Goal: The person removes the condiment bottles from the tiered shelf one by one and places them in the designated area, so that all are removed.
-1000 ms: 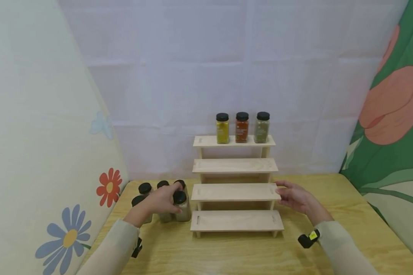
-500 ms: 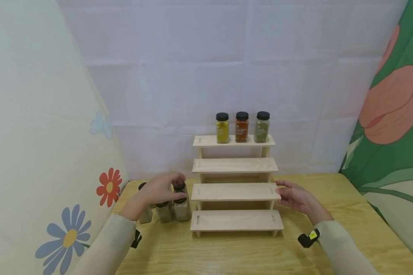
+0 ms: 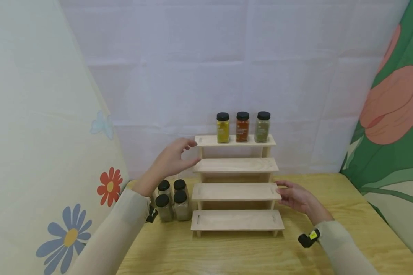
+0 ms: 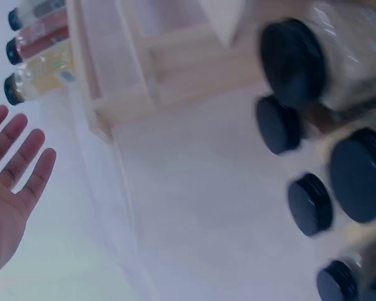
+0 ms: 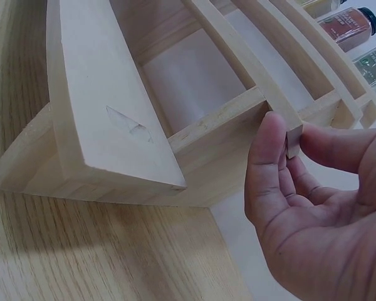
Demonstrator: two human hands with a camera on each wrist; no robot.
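My left hand (image 3: 173,158) is raised beside the upper left end of a pale wooden four-step rack (image 3: 234,191). Its fingers are extended and hold nothing; the left wrist view also has the spread fingers (image 4: 28,160). At the rack's right end, my right hand (image 3: 297,196) pinches the tip of the second-lowest shelf between thumb and fingers, plain in the right wrist view (image 5: 326,213). On the top shelf stand three black-capped spice jars: yellow (image 3: 223,131), red (image 3: 242,131) and green (image 3: 262,131).
Several more black-capped spice jars (image 3: 181,209) stand close together on the wooden table (image 3: 227,254), left of the rack. My left forearm partly covers that group. A white cloth (image 3: 179,88) hangs behind, with flower-patterned cloths (image 3: 69,236) at both sides.
My left hand has left the jar caps and risen up and right to the rack's upper left end, uncovering several jars. The right hand stays on the shelf end.
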